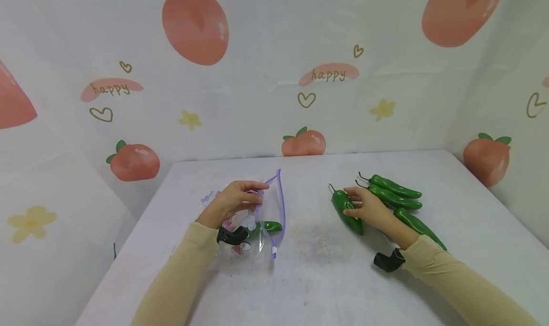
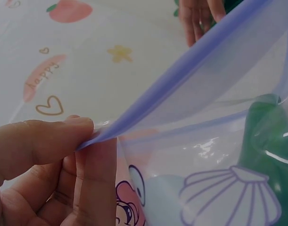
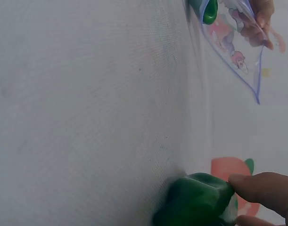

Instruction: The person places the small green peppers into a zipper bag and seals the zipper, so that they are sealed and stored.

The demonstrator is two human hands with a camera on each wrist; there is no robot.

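My left hand [image 1: 233,202] pinches the upper rim of a clear zip bag [image 2: 214,165] with a purple zip edge, thumb against fingers. The bag's mouth gapes towards the right, and a green chili pepper [image 1: 271,226] lies inside it near the opening. Over on the right, my right hand [image 1: 364,207] holds another green pepper [image 1: 343,207], thumb on one side and fingers on the other. That pepper appears to be on the table or very close to it. In the right wrist view, the thumb [image 3: 261,188] touches the held pepper [image 3: 195,197].
Two green peppers lie beyond my right hand, the farther pepper [image 1: 394,186] and the nearer pepper [image 1: 396,198]. Another pepper [image 1: 418,226] is partly behind my right forearm. A printed curtain [image 1: 257,102] hangs behind the white table [image 1: 300,288].
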